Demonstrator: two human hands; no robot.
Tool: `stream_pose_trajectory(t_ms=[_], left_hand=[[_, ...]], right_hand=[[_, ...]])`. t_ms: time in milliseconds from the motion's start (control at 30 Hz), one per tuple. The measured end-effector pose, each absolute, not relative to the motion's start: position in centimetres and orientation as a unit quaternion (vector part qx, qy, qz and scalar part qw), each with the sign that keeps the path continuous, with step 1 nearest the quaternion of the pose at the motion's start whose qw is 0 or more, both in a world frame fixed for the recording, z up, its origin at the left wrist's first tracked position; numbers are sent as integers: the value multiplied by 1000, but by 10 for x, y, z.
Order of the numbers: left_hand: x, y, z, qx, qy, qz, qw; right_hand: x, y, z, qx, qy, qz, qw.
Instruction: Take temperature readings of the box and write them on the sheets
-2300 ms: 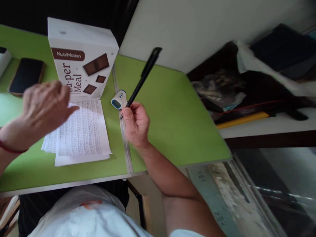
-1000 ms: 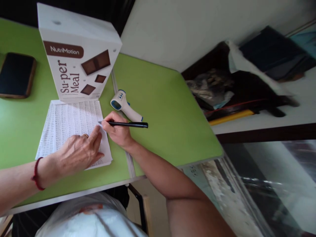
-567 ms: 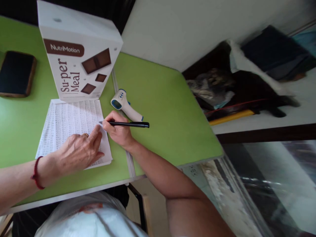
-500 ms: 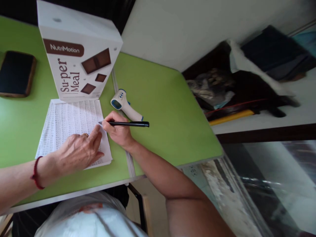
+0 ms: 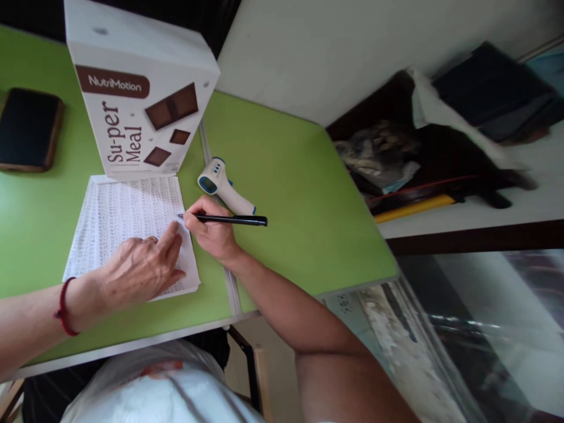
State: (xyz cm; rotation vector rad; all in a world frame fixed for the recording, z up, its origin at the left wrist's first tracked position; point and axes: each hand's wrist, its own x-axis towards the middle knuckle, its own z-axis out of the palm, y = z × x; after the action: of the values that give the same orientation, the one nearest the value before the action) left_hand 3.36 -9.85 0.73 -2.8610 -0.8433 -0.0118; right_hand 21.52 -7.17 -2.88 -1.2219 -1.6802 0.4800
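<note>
A black pen point(image 5: 238, 220) is gripped near its tip by my right hand point(image 5: 214, 229), its point touching or just over the right edge of the paper sheets point(image 5: 136, 205). Rows of small handwriting cover the sheets, which lie overlapping on the green table. Across their lower part rests my left hand point(image 5: 143, 264), palm down, fingers stretched out, holding nothing. Its index fingertip is close to the pen tip. A ring is on one finger and a red cord circles the wrist. Part of the writing is hidden under this hand.
Behind the sheets stands a white NutriMotion box point(image 5: 145, 94). A white and blue infrared thermometer point(image 5: 224, 187) lies just beyond my right hand. Far left is a dark phone-like object point(image 5: 30, 130) with a brown edge. The green table point(image 5: 304, 205) meets a wall and a cluttered shelf point(image 5: 440, 153).
The pen tip and my right hand have shifted very slightly away from me. My left hand stays in place on the sheets.
</note>
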Motion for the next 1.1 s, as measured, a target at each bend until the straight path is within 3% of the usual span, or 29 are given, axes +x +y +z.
stream_pose_trajectory(t_ms=[1100], left_hand=[[32,-98,8,-954,-297,-10,30]], right_hand=[[216,-72,-28,-522,-684,192,473]])
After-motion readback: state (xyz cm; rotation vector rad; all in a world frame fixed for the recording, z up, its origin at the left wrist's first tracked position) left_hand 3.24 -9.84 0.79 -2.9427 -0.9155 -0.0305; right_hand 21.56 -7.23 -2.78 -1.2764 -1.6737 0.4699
